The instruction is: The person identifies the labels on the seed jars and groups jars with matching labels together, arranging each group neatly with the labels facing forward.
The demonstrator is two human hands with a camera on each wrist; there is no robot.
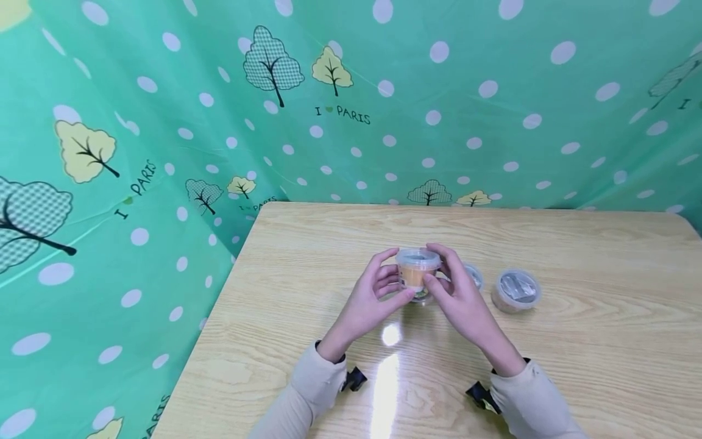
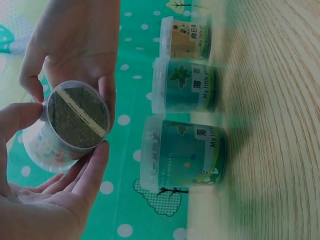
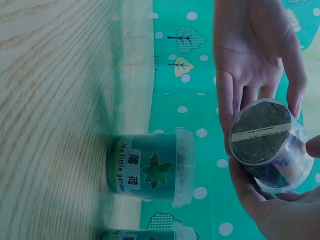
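Observation:
A small clear plastic pot (image 1: 417,274) with an orange label is held a little above the wooden table (image 1: 307,256), between both hands. My left hand (image 1: 378,291) grips its left side with thumb and fingers. My right hand (image 1: 454,291) wraps its right side. The left wrist view shows the pot's dark green underside (image 2: 76,119) with a pale strip across it, the left hand (image 2: 47,200) below it and the right hand (image 2: 75,45) above. In the right wrist view the same pot (image 3: 267,140) sits between the right hand (image 3: 270,212) and the left hand (image 3: 255,50).
More lidded pots stand on the table right of the hands: one (image 1: 474,275) half hidden behind my right hand, another (image 1: 516,291) beside it. The left wrist view shows an orange-labelled pot (image 2: 186,37) and two green ones (image 2: 185,92) (image 2: 182,152). A green spotted curtain (image 1: 137,152) hangs behind and to the left.

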